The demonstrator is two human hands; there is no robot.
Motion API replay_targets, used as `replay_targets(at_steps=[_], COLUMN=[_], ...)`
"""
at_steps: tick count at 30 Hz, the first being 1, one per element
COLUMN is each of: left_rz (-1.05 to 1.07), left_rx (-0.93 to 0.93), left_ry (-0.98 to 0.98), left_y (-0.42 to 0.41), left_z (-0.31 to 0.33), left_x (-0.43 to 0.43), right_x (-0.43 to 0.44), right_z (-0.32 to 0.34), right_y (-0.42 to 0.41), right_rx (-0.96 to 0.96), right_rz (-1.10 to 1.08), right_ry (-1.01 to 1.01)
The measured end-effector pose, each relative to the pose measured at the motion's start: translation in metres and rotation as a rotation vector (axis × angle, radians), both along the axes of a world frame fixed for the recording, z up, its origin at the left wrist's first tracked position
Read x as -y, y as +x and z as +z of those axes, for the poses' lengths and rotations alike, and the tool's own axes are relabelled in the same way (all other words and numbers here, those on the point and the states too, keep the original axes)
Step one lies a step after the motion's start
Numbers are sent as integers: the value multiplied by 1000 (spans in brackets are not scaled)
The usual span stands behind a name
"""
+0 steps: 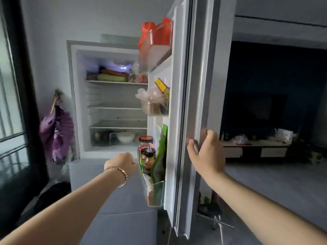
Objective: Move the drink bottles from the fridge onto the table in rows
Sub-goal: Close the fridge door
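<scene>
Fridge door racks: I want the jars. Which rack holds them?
The lowest rack, beside the left hand, holds the jars; the middle rack has a yellow box, the top rack a red bag.

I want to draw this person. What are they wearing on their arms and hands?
Both arms are bare, no sleeves in view. The left wrist wears a thin bracelet of small pinkish-gold links. The right wrist wears nothing. The left hand and right hand have no gloves, and no rings show.
</scene>
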State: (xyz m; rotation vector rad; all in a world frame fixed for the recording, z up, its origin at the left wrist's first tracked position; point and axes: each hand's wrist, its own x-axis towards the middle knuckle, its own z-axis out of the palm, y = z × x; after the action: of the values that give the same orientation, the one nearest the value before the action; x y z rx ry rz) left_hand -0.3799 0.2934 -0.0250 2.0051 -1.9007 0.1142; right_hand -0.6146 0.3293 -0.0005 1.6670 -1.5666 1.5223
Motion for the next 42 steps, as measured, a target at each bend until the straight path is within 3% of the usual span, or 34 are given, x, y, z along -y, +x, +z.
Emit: replay_targets(at_steps=[5,10,14,27,42], left_rz=[122,271,326,261,287], left_rx=[9,-11,-10,65,61], left_ry=[7,-12,-31,19,47], left_y=[51,133,203,412,500], left_z=[-6,-10,-14,22,39], left_x=[-16,-21,-10,126,250], right_x=[-3,13,38,217,421], right_z=[-7,-2,-2,-6,7], right_y=[65,165,257,496,600], right_rx=[-401,-571,-614,-913,-959], right_rz=[77,192,247,47,-205], right_ry=[-109,-169,-130,165,323])
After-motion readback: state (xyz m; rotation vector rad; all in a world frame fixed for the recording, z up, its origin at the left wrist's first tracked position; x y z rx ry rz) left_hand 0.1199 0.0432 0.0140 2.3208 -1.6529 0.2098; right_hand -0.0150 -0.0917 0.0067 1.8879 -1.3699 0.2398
